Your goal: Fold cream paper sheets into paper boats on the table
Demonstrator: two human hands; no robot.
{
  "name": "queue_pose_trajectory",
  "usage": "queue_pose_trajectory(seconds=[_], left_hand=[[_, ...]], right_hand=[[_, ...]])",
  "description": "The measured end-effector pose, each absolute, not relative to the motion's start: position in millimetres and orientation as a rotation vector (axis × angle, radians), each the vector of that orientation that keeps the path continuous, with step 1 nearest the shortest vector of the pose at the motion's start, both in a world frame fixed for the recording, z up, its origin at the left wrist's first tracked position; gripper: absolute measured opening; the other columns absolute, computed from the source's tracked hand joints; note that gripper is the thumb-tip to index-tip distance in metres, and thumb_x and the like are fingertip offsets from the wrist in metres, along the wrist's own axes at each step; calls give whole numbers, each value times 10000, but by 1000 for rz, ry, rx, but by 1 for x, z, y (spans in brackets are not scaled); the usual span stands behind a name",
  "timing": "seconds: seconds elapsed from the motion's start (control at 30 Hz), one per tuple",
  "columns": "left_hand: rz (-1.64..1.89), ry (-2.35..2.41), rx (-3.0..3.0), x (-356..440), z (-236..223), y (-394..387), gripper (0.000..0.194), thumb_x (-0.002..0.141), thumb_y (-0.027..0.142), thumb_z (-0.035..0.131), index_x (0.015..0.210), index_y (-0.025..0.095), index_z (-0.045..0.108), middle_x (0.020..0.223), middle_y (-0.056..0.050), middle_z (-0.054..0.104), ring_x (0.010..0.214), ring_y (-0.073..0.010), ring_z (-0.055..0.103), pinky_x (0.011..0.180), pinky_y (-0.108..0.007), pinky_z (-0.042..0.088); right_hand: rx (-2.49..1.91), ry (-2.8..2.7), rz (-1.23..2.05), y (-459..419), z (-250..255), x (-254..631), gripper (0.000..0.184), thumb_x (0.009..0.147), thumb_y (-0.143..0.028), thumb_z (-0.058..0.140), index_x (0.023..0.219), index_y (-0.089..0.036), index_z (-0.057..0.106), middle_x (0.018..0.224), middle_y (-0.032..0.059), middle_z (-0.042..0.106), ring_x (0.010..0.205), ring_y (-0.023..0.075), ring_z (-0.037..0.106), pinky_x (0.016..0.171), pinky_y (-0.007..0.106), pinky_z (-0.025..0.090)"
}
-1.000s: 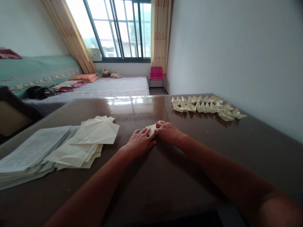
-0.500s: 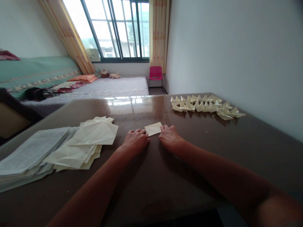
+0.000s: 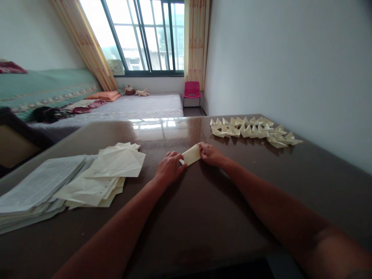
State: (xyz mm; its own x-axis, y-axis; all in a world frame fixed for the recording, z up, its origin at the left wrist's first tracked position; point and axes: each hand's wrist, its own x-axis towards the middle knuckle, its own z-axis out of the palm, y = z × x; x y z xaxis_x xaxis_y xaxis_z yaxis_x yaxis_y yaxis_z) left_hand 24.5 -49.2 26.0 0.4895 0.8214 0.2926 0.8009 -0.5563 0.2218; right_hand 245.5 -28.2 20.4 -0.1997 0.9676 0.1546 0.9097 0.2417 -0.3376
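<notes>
A small folded piece of cream paper (image 3: 192,155) is lifted a little off the dark glossy table (image 3: 203,217), tilted up at its right end. My left hand (image 3: 168,169) pinches its left end, fingers closed. My right hand (image 3: 211,154) pinches its right end, fingers closed. Both forearms reach in from the near edge.
Several folded paper boats (image 3: 255,131) lie in rows at the far right by the white wall. Loose cream sheets (image 3: 113,166) and a stack of printed paper (image 3: 37,190) lie at the left. Beyond the table are a bed (image 3: 122,106), a pink chair (image 3: 192,91) and a window.
The paper lay flat under both hands a second ago. The hands then slid apart to its ends and have now raised it, folded narrower, off the table.
</notes>
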Motion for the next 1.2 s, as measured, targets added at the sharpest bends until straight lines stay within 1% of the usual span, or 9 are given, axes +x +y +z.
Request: queue_pose_trajectory(seconds=[0.17, 0.2, 0.27, 0.33, 0.4, 0.5, 0.67, 0.87, 1.2], left_hand=[[517, 1377, 2921, 32, 31, -58, 186, 900, 274, 426, 918, 199, 595, 964, -76, 638, 963, -231, 565, 903, -359, 420], [503, 1354, 2965, 33, 33, -60, 180, 897, 260, 430, 925, 192, 594, 970, -83, 640, 978, -234, 564, 934, -367, 400], [464, 1288, 3008, 34, 35, -63, 176, 898, 260, 442, 949, 192, 597, 990, -84, 645, 992, -232, 567, 954, -372, 383], [417, 1249, 2991, 34, 35, -64, 195, 898, 337, 474, 960, 205, 603, 982, -73, 653, 965, -232, 583, 914, -371, 403], [387, 1223, 2956, 32, 34, -62, 278, 870, 462, 517, 960, 218, 613, 975, -62, 661, 952, -239, 592, 875, -369, 423], [389, 1136, 2924, 28, 30, -58, 352, 849, 532, 526, 1004, 234, 629, 1037, -50, 665, 1000, -233, 583, 882, -352, 431], [423, 902, 2954, 28, 25, -55, 273, 925, 366, 451, 1071, 249, 650, 1147, -15, 647, 1077, -191, 548, 944, -312, 426], [348, 868, 3028, 31, 29, -60, 336, 920, 213, 405, 1164, 303, 617, 1194, 2, 624, 1074, -185, 542, 897, -308, 461], [241, 911, 3089, 32, 32, -64, 366, 919, 202, 394, 1217, 305, 579, 1225, -19, 593, 1068, -200, 535, 915, -343, 460]], right_hand=[[-1398, -2281, 54, -35, 35, 250, 730, 729, -242, 586, 1404, -138, 331, 1409, 144, 405, 1233, 252, 396, 973, 368, 348], [-1306, -2375, 15, -40, 40, 248, 719, 720, -238, 598, 1395, -173, 360, 1405, 122, 417, 1265, 258, 355, 987, 388, 319], [-1175, -2547, -15, -49, 47, 243, 528, 730, -219, 596, 1254, -223, 530, 1304, 87, 525, 1249, 252, 366, 994, 408, 269], [-1148, -2639, -7, -55, 50, 239, 260, 770, -197, 569, 1013, -228, 656, 1129, 68, 629, 1163, 229, 442, 983, 401, 239], [-1188, -2652, -16, -56, 52, 238, 155, 800, -175, 542, 860, -218, 679, 1007, 60, 669, 1088, 208, 487, 959, 385, 230], [-1251, -2672, -47, -50, 57, 242, 167, 792, -148, 548, 823, -228, 691, 960, 48, 689, 1072, 208, 489, 922, 369, 234], [-1219, -2899, 59, -42, 70, 258, 228, 762, -201, 612, 952, -280, 710, 1013, 22, 704, 1069, 217, 501, 888, 354, 263], [-1180, -2954, 166, -51, 72, 276, 379, 726, -243, 668, 1094, -333, 678, 1148, -3, 671, 1070, 223, 506, 837, 334, 319], [-1020, -2783, 242, -70, 63, 285, 174, 830, -307, 616, 952, -291, 739, 1046, 20, 707, 1009, 206, 518, 893, 343, 306]])
